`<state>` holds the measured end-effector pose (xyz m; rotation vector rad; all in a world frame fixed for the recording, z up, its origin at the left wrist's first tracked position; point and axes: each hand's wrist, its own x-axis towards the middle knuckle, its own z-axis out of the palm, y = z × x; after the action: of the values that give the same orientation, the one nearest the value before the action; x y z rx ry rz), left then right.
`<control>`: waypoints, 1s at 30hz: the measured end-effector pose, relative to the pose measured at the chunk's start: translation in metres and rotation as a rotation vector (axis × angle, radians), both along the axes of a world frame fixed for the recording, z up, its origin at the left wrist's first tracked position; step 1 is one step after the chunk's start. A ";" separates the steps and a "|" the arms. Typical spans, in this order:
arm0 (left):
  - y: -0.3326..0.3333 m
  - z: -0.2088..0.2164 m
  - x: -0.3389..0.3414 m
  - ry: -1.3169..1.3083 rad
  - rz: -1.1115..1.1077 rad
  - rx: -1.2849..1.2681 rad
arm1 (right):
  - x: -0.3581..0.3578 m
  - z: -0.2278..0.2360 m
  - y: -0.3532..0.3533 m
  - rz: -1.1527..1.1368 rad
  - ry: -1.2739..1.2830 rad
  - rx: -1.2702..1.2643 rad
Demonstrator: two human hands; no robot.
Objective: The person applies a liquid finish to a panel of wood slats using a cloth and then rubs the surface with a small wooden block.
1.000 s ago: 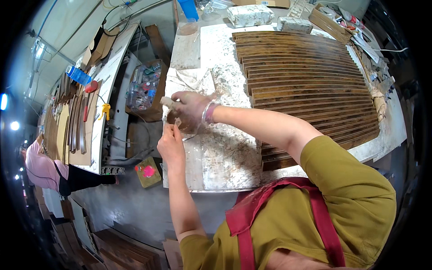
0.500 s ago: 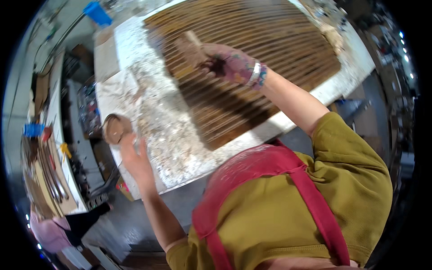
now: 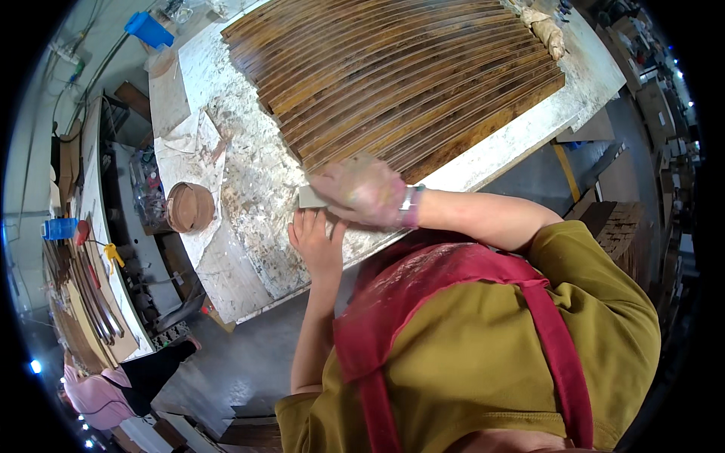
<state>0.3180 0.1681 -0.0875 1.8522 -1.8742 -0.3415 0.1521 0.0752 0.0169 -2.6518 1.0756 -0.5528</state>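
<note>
My right hand [image 3: 366, 192], in a stained patterned glove, is closed around a pale flat rectangular block [image 3: 310, 198] near the table's front edge. The glove is blurred and hides most of the block. Just below it, my bare left hand [image 3: 318, 240] lies with fingers stretched out on the tabletop, its fingertips close to the block; whether they touch it I cannot tell. Beyond both hands, long brown wooden slats [image 3: 408, 83] lie side by side in a wide sheet. A round brown tub [image 3: 190, 208] stands to the left on crumpled paper.
The white table [image 3: 253, 189] is crusted with dried residue. A blue cup [image 3: 149, 30] stands at its far left, and a crumpled tan wrap [image 3: 544, 32] lies past the slats' right end. A side bench [image 3: 113, 294] and a person in pink [image 3: 102, 400] are at left.
My right hand has come down off the slats toward the table's front edge with the block. My left hand has left the tub and moved right, beside it.
</note>
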 end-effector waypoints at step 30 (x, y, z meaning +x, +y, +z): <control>-0.009 -0.002 -0.004 0.021 -0.010 -0.114 | -0.034 -0.009 0.026 -0.107 0.003 -0.043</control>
<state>0.3142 0.1590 -0.0895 1.7589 -1.8499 -0.2509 0.1180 0.1013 0.0078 -2.6439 1.2263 -0.5991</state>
